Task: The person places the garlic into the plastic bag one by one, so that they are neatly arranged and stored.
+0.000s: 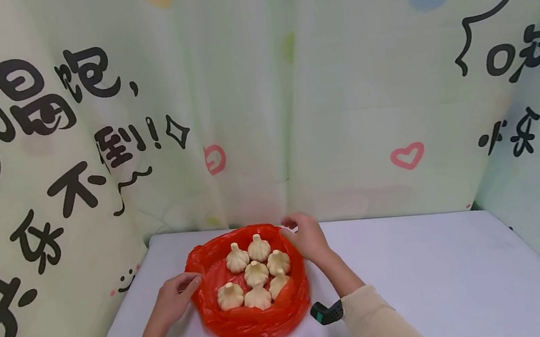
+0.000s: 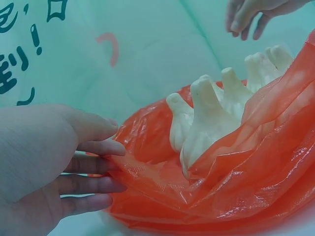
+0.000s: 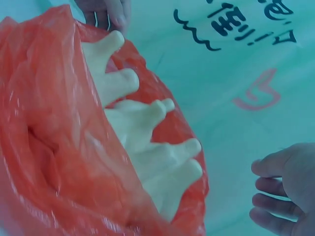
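Note:
A red plastic bag (image 1: 260, 326) sits on the table with its mouth spread wide. Several pale garlic bulbs (image 1: 256, 273) stand inside, stems up. At the bag's left side is my left hand (image 1: 174, 299); in the left wrist view its fairly straight fingers (image 2: 93, 185) reach against the red plastic, thumb uppermost. My right hand (image 1: 308, 237) hovers by the far right rim, holding nothing. From the right wrist view, its loosely bent fingers (image 3: 273, 206) stand apart from the bag. The bag's front fold (image 3: 59, 147) hides the lower parts of the bulbs there.
The white table (image 1: 417, 274) stretches off to the right of the bag. Behind it hangs a pale green curtain (image 1: 336, 125) with black lettering, also along the left and right sides. Dark wrist cameras (image 1: 327, 313) are strapped on both forearms.

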### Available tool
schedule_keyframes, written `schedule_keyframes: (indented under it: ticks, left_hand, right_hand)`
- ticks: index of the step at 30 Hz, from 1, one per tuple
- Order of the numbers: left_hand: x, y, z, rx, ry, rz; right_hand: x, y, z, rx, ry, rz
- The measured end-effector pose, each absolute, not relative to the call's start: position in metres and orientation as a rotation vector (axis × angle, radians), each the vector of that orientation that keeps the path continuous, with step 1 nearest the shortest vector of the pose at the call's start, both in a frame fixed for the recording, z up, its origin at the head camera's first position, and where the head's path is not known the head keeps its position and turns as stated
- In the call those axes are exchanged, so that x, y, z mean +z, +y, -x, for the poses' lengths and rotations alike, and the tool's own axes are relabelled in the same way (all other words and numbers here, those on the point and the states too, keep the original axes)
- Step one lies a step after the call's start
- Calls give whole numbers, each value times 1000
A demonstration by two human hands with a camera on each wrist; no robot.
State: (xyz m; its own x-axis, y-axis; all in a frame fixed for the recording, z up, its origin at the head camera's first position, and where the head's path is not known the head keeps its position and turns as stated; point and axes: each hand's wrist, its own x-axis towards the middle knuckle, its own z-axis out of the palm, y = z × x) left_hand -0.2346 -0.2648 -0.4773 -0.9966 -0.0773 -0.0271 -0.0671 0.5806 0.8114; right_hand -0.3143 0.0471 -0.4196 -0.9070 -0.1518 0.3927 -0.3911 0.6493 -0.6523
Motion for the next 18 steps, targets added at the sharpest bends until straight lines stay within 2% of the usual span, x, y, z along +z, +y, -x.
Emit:
schedule_keyframes:
  ticks: [18]
  left_hand:
    - [-473,-265,234,-1439,-2809,-147]
  right_hand:
    - [-439,97,323,1074,-2645,-169]
